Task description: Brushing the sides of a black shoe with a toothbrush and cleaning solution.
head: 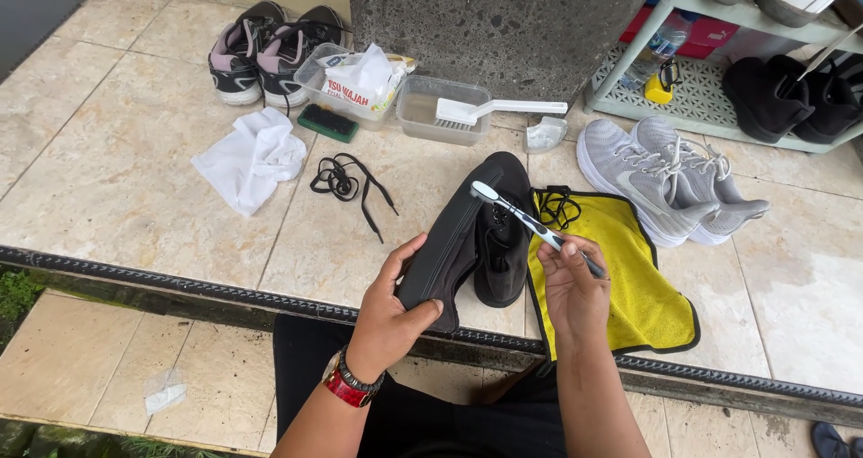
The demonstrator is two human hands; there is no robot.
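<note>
Holding a black canvas slip-on shoe (447, 247) on edge in the left hand (388, 319), fingers curled around its heel, thumb on the sole side. Right hand (572, 289) fingers pinching the handle of a white-and-dark toothbrush (530, 222); bristle head sits at the shoe's upper rim. Second black shoe (502, 242) lies on the beige tiled floor (117, 170), just beside the held one. Yellow microfibre cloth with black edging (629, 278) is spread under the right hand. Grey knit sneakers (665, 179) just beyond the cloth. Loose black laces (346, 181), crumpled white cloth (252, 157) to the left. Farther: clear plastic tub with white scrub brush (445, 109), black-and-pink trainers (265, 52).
</note>
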